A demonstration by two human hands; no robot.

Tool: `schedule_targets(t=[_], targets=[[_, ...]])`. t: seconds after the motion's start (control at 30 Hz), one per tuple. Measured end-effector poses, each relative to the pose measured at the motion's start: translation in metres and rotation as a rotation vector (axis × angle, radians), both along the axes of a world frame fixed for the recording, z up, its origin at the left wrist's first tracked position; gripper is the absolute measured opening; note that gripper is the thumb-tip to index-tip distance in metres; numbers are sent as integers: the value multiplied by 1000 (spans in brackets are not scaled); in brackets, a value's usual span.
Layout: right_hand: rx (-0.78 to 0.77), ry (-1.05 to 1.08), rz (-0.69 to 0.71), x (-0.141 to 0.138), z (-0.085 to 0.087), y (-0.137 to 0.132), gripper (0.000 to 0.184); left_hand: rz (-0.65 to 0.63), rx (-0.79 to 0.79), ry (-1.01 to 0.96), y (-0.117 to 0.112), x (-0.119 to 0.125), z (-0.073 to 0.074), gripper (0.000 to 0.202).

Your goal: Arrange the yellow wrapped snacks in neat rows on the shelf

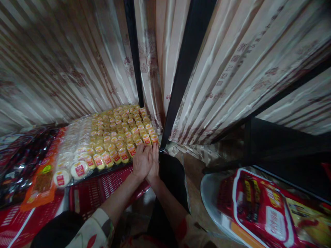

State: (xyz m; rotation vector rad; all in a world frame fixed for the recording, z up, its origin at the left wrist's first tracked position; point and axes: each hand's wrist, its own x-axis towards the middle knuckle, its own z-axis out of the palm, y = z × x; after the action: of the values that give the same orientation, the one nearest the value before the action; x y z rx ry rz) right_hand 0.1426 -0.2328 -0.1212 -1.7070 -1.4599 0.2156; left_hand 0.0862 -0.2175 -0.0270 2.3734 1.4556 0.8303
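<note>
Side by side and touching, my left hand (142, 159) and my right hand (154, 163) are at the front right corner of a display of wrapped yellow round snacks (113, 156). The fingers of my right hand point forward and press against the end wrapped yellow snack (154, 138), which has a red and white label. My left fingers are bent close beside them, and my hands hide what lies between them. The yellow snacks stand in tight rows. To their left are white wrapped round snacks (79, 169) with red labels.
Orange snack packets (42, 179) and dark shiny packets (18, 168) lie at the left. Red perforated baskets (103, 184) are below. Black posts (179, 69) rise before pleated curtains (232, 69). At the right, a red food package (261, 206) lies by a pale round tub (207, 193).
</note>
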Motion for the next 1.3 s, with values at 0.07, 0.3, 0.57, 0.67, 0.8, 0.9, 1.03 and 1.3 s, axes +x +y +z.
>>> schedule_targets(t=[0.07,0.3,0.57,0.67,0.8,0.9,1.03,1.3], targets=[[25,-32,17,2,-1,-2,56,0,-15,-15,-6,-5,-6,26],[49,-87,33,4,7,-8,62,65,-50,-76,-19,-21,-14,28],[147,-174,68,4,9,-15,63,59,-155,-166,-39,-37,-28,26],[156,-216,77,2,10,-19,60,58,-210,-187,-47,-42,-29,26],[113,-261,129,-2,8,-31,55,91,-251,-177,-58,-48,-27,24],[98,-292,187,-5,9,-42,54,116,-212,-162,-66,-53,-25,23],[135,-321,224,-9,26,-41,56,190,-40,-120,-70,-64,-25,25],[213,-382,230,-22,76,-4,51,306,197,-41,-66,-95,-34,32]])
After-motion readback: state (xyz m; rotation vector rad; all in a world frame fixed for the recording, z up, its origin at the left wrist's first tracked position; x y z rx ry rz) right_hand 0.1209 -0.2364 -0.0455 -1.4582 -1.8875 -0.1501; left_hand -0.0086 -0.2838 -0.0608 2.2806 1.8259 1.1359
